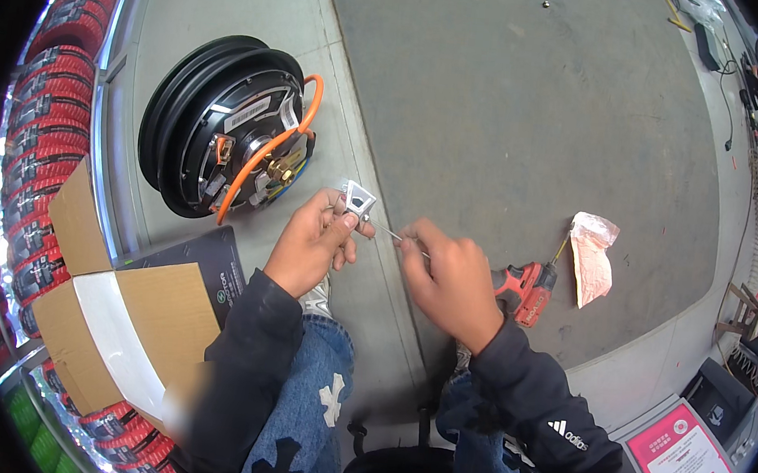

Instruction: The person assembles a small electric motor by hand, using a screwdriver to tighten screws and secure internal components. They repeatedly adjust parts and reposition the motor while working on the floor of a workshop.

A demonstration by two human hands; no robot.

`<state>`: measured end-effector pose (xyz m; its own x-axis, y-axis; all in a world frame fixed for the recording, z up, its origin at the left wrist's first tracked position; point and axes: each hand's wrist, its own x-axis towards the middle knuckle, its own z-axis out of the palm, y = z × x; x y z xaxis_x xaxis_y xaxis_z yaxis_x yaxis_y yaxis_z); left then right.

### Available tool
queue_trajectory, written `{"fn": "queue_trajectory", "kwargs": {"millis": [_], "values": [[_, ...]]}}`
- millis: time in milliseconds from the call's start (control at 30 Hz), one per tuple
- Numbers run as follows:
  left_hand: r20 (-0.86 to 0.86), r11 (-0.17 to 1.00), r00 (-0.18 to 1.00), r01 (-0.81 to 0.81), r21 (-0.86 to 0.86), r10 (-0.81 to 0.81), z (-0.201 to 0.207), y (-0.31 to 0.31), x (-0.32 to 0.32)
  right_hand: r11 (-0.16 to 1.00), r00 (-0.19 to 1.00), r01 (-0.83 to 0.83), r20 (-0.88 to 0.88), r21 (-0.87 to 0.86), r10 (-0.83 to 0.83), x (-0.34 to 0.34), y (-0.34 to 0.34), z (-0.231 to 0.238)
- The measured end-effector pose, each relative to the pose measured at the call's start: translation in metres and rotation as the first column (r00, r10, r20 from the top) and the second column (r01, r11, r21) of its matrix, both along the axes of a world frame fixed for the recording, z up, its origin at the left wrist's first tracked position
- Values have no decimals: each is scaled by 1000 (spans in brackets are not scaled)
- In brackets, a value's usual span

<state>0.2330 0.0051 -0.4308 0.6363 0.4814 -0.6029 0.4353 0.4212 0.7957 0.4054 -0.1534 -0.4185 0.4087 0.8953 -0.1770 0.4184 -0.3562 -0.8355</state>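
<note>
My left hand is closed around a small silver metal bracket with an opening in it, thumb on its near side. Between the fingers of my right hand is a thin metal rod, perhaps a hex key. Its far end reaches the lower right of the bracket; whether it sits in a hole cannot be made out. Beyond my left hand, a black hub motor wheel stands on the floor with a thick orange cable looping over its axle side.
A red cordless drill lies right of my right hand, beside a crumpled pinkish foil pouch. An open cardboard box is at the left, before shelves of red-wrapped tires. A grey mat covers the floor ahead.
</note>
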Motion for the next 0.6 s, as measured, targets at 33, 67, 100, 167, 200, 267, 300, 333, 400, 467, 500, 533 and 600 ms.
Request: {"fn": "queue_trajectory", "kwargs": {"millis": [33, 67, 100, 167, 200, 267, 300, 333, 400, 467, 500, 533, 600], "values": [[1, 1000, 1000, 4, 1, -4, 1, 0, 1, 1000, 1000, 3, 10, -7, -3, 1, 1, -1], [-3, 1000, 1000, 2, -4, -2, 3, 0, 3, 1000, 1000, 6, 19, -13, -5, 2, 2, -1], [-8, 1000, 1000, 1, -9, -1, 4, -1, 4, 1000, 1000, 9, 28, -20, -8, 3, 3, -1], [-15, 1000, 1000, 1, -9, -1, 8, -1, 6, 1000, 1000, 2, 2, -27, -2, 5, 3, -2], [-15, 1000, 1000, 4, -6, -4, 9, -1, 7, 1000, 1000, -2, -11, -30, 1, 6, 3, -2], [-14, 1000, 1000, 2, -3, -2, 9, -2, 7, 998, 1000, -10, -29, -58, 8, 9, 4, 1], [-12, 1000, 1000, 0, -3, 0, 8, -3, 6, 997, 999, -14, -38, -72, 12, 9, 5, 3], [-9, 1000, 1000, 0, -3, 0, 8, -3, 7, 997, 999, -18, -34, -78, 15, 9, 5, 4], [-21, 1000, 1000, -8, 1, 8, 10, -3, 8, 996, 999, -25, -25, -89, 23, 9, 5, 5], [-31, 1000, 1000, -8, 8, 8, 12, -4, 10, 995, 1000, -24, -19, -99, 23, 9, 4, 4], [-35, 1000, 999, -5, 13, 6, 12, -5, 11, 994, 1000, -24, -16, -104, 23, 8, 4, 3], [-40, 1000, 999, -3, 18, 4, 13, -5, 11, 994, 1000, -26, 0, -106, 27, 8, 4, 3], [-61, 999, 998, 3, 37, -1, 13, -5, 11, 993, 999, -31, 32, -110, 35, 8, 4, 4]]}}
